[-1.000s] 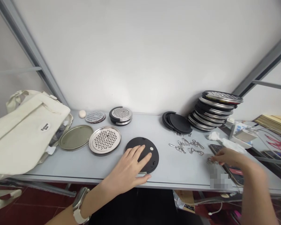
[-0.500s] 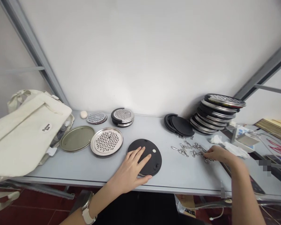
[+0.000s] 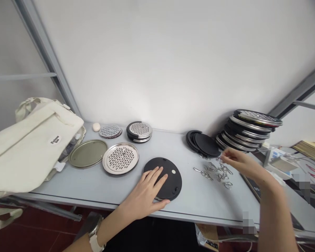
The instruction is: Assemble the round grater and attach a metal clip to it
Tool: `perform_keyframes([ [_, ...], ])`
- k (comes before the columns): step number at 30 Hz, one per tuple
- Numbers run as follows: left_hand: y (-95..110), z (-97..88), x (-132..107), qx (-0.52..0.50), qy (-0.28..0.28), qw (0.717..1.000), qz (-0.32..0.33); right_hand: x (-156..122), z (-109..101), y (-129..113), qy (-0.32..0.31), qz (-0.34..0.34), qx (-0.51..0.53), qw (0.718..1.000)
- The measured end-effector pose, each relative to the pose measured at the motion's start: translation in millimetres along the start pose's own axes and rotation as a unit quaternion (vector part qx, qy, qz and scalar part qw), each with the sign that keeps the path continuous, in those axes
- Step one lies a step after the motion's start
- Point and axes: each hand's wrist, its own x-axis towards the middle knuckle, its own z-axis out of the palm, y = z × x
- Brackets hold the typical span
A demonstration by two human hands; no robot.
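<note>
My left hand (image 3: 149,190) lies open on a round black disc (image 3: 170,176), fingers spread across its top and thumb at its near edge. The disc has a pale round spot and a small black knob. My right hand (image 3: 237,162) is raised over the right side of the table, thumb and fingers pinched together; what is in the pinch is too small to make out. Below and left of it lie several small silver wire-like metal pieces (image 3: 211,168). Just beyond its fingertips are black round plates (image 3: 206,144), one leaning on another.
A round grater plate (image 3: 120,158) and an olive-green round lid (image 3: 88,154) lie left of the disc. Behind them are smaller grater discs (image 3: 110,131) and a black-rimmed grater stack (image 3: 139,131). A tall stack of graters (image 3: 248,131) stands at right, a cream bag (image 3: 34,150) at left.
My right hand has moved from the near-right metal pieces up and left, toward the black plates. My left hand stays on the disc. The view has shifted slightly.
</note>
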Motion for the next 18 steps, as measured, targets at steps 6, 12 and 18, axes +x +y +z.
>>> perform_keyframes([
  [6,0,6.2,-2,-0.009,0.015,0.999,-0.031,35,50,-81,-0.200,-0.148,0.291,0.924],
  [12,-4,19.3,-4,0.006,0.069,0.990,-0.125,55,144,-98,-0.205,-0.156,0.367,0.894],
  [18,-6,24.9,-2,0.053,0.115,0.981,-0.148,45,163,-89,-0.223,-0.158,0.385,0.882],
])
